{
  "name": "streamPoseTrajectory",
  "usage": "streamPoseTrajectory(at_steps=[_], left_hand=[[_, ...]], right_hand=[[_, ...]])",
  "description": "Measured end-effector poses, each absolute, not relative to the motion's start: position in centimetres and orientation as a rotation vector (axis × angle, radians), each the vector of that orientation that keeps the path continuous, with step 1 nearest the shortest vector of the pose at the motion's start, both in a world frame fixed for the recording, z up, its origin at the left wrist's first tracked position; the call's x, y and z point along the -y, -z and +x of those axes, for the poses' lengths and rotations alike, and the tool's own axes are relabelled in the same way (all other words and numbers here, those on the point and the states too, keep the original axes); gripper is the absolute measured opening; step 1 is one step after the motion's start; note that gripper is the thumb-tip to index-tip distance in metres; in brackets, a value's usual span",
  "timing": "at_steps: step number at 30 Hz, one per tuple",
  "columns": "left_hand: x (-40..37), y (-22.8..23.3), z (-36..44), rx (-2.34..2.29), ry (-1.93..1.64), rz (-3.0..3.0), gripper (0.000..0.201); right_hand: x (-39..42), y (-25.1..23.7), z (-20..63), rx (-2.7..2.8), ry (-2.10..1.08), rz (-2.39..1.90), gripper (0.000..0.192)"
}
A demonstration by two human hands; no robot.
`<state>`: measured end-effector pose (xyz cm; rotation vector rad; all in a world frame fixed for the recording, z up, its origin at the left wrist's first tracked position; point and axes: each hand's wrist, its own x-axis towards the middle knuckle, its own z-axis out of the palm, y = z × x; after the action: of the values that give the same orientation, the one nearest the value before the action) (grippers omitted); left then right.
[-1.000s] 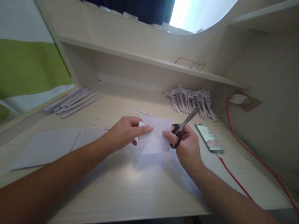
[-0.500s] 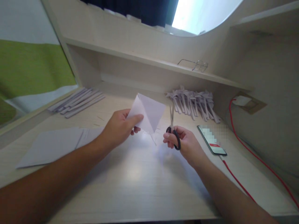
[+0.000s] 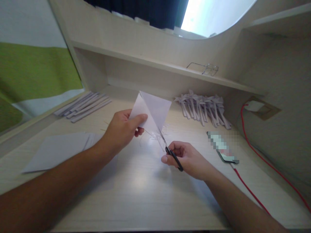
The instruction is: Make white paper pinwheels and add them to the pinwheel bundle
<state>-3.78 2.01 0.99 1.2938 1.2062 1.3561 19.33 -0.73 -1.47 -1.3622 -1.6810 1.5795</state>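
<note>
Head view: paper partly hides the left hand gripping it.

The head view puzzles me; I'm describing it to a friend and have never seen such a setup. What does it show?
There is no machine: these are a person's own bare hands, seen from one camera worn on the head, looking forward and down. The left hand holds a creased white square of paper. The right hand holds black-handled scissors, their blades at the paper's near corner. On the desk lie flat sheets and rolled paper tubes to the left, thin paper scraps in the middle, and folded paper shapes on sticks and a phone to the right. Glasses rest on the shelf behind.
</note>
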Motion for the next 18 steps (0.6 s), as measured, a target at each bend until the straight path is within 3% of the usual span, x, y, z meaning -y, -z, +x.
streamPoseTrajectory(at_steps=[18], left_hand=[[-1.64, -1.19, -3.41, -1.237, -1.34, 1.282, 0.024]], right_hand=[[0.74, 1.61, 19.5, 1.698, -1.504, -1.345, 0.046]])
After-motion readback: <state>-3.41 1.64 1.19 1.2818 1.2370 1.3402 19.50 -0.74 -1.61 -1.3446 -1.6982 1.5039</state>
